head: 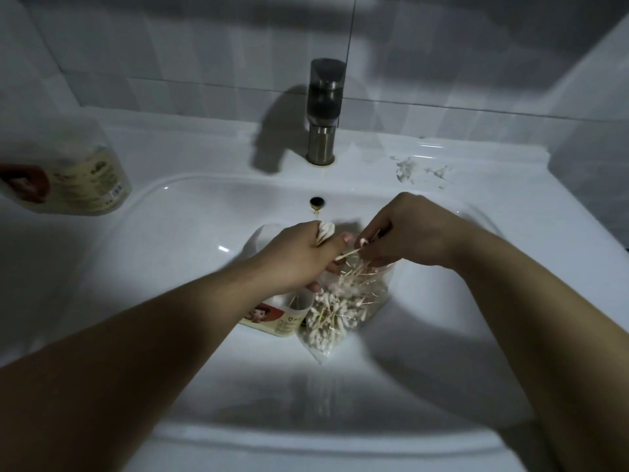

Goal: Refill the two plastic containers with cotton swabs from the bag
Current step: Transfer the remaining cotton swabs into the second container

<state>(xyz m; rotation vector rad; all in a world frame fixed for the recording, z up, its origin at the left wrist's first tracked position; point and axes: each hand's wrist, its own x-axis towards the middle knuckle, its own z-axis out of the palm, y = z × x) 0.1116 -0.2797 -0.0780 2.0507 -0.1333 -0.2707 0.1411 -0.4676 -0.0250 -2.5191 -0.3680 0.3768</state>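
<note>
- Labels: near container (277,316) has a red patch with a cartoon face on a cream label; the print beside it is too small to read.
- Far container (90,180) carries the same red patch and cream label with dark print, but it is motion-blurred, so nothing is legible and no brand name can be made out.
- Bag (343,321): clear plastic, lying in the sink (190,226) basin at centre, packed with cotton swabs (335,306), mouth toward the far side and sticks poking out of it.
- Near container sits in the basin touching the bag's left side, partly hidden under the left wrist. A few sticks show inside its clear upper part.
- Far container stands on the tabletop (204,151) at far left, well apart from the bag.
- Left hand (299,255): fist curled round a bunch of swabs, white tips sticking out its far side, over the near container.
- Right hand (408,233): fingertips pinching a few swabs at the bag mouth, nearly touching the left thumb.
- Around: steel faucet (323,110) far centre, overflow hole (317,201) below it, whitish scraps (406,170) on the tabletop far right.
- Obstruction: both forearms cross the near basin, and the hands cover the bag opening.
</note>
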